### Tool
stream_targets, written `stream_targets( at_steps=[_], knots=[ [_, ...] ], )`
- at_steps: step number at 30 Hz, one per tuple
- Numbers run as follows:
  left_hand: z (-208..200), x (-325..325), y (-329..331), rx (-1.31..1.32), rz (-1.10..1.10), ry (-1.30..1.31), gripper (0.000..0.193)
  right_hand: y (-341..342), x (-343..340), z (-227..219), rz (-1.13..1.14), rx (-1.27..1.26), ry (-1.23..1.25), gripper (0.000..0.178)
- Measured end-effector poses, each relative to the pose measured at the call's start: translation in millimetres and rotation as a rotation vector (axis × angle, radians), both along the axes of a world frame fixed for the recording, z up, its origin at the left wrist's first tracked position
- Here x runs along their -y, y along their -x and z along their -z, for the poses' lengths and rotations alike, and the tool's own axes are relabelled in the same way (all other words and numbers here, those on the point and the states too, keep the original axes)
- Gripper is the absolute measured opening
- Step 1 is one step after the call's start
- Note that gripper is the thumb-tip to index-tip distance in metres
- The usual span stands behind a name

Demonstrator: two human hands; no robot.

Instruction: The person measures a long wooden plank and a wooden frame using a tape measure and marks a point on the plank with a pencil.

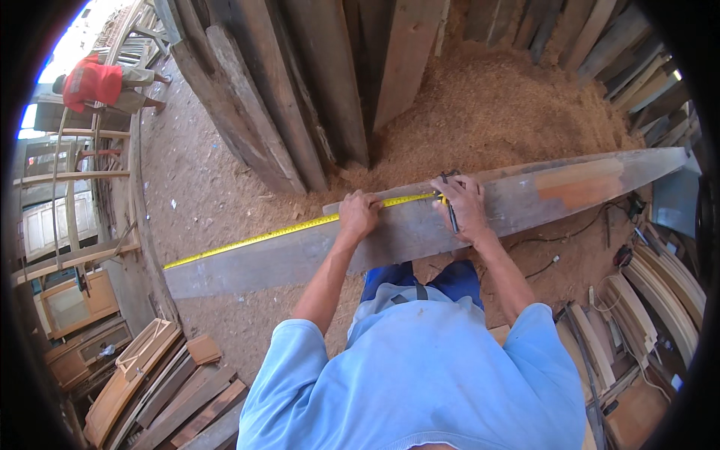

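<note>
A long grey plank (277, 259) lies across in front of me, with an orange-brown patch towards its right end. A yellow tape measure (292, 227) is drawn out along its far edge, from the left end to my hands. My left hand (360, 216) is closed over the tape, pressing it at the plank's edge; its fingertips are partly hidden. My right hand (466, 204) grips the body of the tape measure, mostly covered by the fingers. A slim dark object (452, 218) also sticks out of this hand; its kind is unclear.
Tall rough boards (322, 75) lean beyond the plank, beside a heap of sawdust (517, 101). Wood offcuts (195, 405) lie at lower left, curved wooden pieces (660, 285) at right. A cable (566, 236) crosses the ground. Another person in a red shirt (94, 82) is at far left.
</note>
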State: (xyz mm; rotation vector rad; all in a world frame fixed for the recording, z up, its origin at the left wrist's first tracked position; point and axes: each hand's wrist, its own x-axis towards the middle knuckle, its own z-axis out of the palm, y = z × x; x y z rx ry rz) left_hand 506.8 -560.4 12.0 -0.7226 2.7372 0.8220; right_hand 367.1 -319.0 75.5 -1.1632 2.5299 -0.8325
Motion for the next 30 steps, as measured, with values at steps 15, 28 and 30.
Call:
stream_targets(
  at_steps=[15, 28, 30],
  knots=[
    [-71.2, -7.9, 4.5, -0.071, 0.144, 0.185, 0.021, 22.5, -6.1, -37.3, -0.224, 0.174, -0.335, 0.056],
    [-74.6, -144.8, 31.1, 0.23, 0.218, -0.058, 0.026, 141.2, -212.6, -47.9, -0.344, 0.301, -0.363, 0.047],
    [-59.5, -192.6, 69.5, 0.219, 0.252, -0.082, 0.024, 157.6, -240.6, -38.2, -0.359, 0.289, -0.321, 0.045]
  ],
)
